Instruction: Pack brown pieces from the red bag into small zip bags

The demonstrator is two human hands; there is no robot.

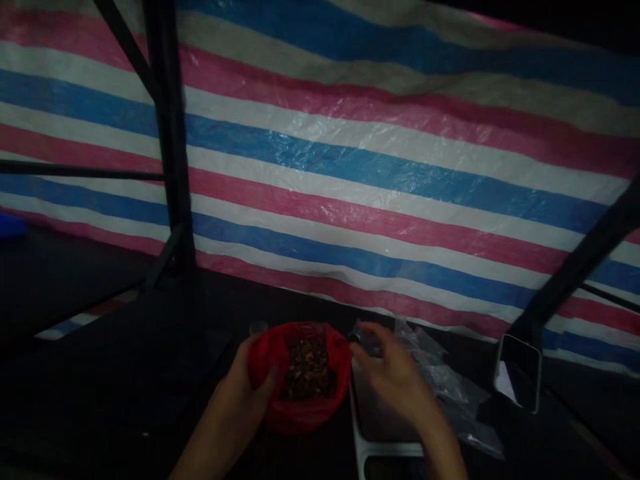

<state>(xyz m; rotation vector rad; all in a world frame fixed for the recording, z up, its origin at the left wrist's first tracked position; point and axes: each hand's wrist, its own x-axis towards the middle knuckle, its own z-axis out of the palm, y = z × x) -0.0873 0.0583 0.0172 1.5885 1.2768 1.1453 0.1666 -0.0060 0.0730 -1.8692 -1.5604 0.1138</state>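
A red plastic bag [305, 417] stands with its mouth spread wide on the dark table. Inside it lies a heap of small brown pieces [309, 367], too dim to name. My left hand [245, 380] is closed on the bag's left side, with the thumb over the rim. At the opposite rim, my right hand [393, 373] has its thumb and bent fingers on the bag's edge; the exact contact is dim. Below the right hand sits a flat device like a weighing scale [377, 413], with a dark top and pale frame, partly hidden by the hand and forearm.
Clear plastic bags [450, 387] lie right of the scale. A phone-like device with a dark screen [519, 373] leans against a dark post [565, 280]. Behind the bag stands a small clear cup [259, 327]. Striped plastic sheeting [350, 160] hangs behind the table [125, 373].
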